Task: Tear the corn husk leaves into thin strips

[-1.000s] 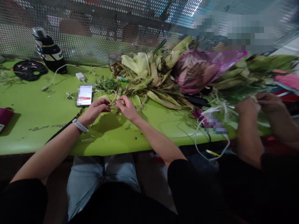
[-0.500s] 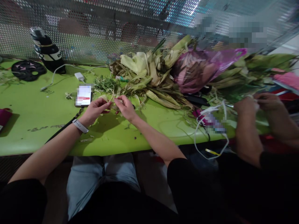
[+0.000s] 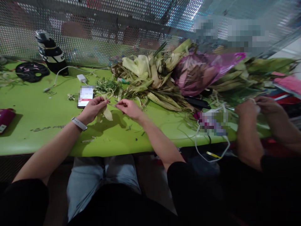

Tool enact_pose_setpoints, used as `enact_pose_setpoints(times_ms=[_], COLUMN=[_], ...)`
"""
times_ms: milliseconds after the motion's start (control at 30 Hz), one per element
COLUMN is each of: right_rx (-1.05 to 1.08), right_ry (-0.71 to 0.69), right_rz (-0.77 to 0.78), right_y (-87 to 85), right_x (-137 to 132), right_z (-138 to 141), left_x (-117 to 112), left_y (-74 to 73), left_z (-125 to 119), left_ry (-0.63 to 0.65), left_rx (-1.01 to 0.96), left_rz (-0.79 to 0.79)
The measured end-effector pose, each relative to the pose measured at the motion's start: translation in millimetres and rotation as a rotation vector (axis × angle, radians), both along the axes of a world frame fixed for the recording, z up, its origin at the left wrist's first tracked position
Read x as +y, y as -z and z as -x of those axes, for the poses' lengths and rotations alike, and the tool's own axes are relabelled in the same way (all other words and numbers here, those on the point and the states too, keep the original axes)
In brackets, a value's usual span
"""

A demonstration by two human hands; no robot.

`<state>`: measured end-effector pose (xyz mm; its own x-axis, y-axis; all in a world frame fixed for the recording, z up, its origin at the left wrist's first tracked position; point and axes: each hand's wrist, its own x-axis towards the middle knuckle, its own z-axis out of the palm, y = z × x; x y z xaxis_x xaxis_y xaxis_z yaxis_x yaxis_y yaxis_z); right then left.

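Observation:
My left hand (image 3: 93,109) is closed in a pinch on a pale strip of corn husk (image 3: 108,114), which hangs down past the fingertips. A short way to the right, my right hand (image 3: 129,108) has thumb and forefinger pressed together. A thin sliver shows at its fingertips, too small to name. Both hands hover over the front part of the green table (image 3: 58,110), fingertips apart from each other. Close to the left hand lies a lit phone (image 3: 85,95). Just beyond the hands sits a small heap of shredded green strips (image 3: 107,84).
Behind is a large pile of corn husks (image 3: 154,69) with a pink plastic bag (image 3: 196,72). A dark bottle (image 3: 53,55), black mask (image 3: 31,71), white charger (image 3: 81,78) and maroon box (image 3: 6,119) are left. At right, another person's hands (image 3: 256,108) work near a looped white cable (image 3: 197,141).
My hands have drawn apart, the right one shifting right. The husk strip now hangs from the left hand. The camera view has shifted slightly.

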<state>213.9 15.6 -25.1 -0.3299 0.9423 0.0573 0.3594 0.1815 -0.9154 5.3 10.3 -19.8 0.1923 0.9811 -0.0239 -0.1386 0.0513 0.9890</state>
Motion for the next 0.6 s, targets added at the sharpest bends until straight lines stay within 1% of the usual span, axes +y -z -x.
enact_pose_setpoints(times_ms=[33, 67, 167, 200, 233, 267, 300, 367, 433, 500, 600], right_rx=[-0.032, -0.062, -0.155, -0.187, -0.224, -0.266, -0.313, -0.424, -0.5, -0.526, -0.489], right_ry=[0.002, 0.025, 0.153, 0.163, 0.136, 0.072, -0.02, -0.182, -0.279, -0.308, -0.244], right_rz=[-0.048, -0.139, -0.568, -0.706, -0.818, -0.897, -0.946, -0.97, -0.964, -0.977, -1.023], right_y=[4.0, 7.6, 13.9, 14.3, 14.1, 13.5, 12.8, 12.0, 12.8, 14.9, 17.8], right_x=[1.5, 2.9, 3.2, 1.3, -1.6, -5.3, -9.4, -17.4, -22.7, -24.2, -21.3], right_z=[0.9, 1.6, 3.0, 3.9, 5.3, 7.2, 9.7, 15.7, 21.7, 26.2, 27.4], left_x=[-0.7, -1.5, -3.8, -4.3, -4.6, -4.8, -4.8, -4.8, -5.1, -6.0, -7.6], left_y=[-0.7, -1.5, -3.2, -3.2, -2.8, -2.1, -1.0, 1.4, 3.0, 2.9, -0.1], left_z=[-0.5, -1.0, -2.4, -2.7, -3.0, -3.2, -3.3, -3.6, -4.0, -4.2, -3.4], left_ry=[-0.017, -0.03, -0.049, -0.047, -0.039, -0.028, -0.014, -0.006, -0.024, -0.039, -0.007], left_rx=[0.002, 0.003, -0.018, -0.03, -0.043, -0.06, -0.078, -0.123, -0.144, -0.141, -0.163], left_rz=[0.025, 0.05, 0.12, 0.135, 0.14, 0.138, 0.133, 0.114, 0.107, 0.118, 0.138])
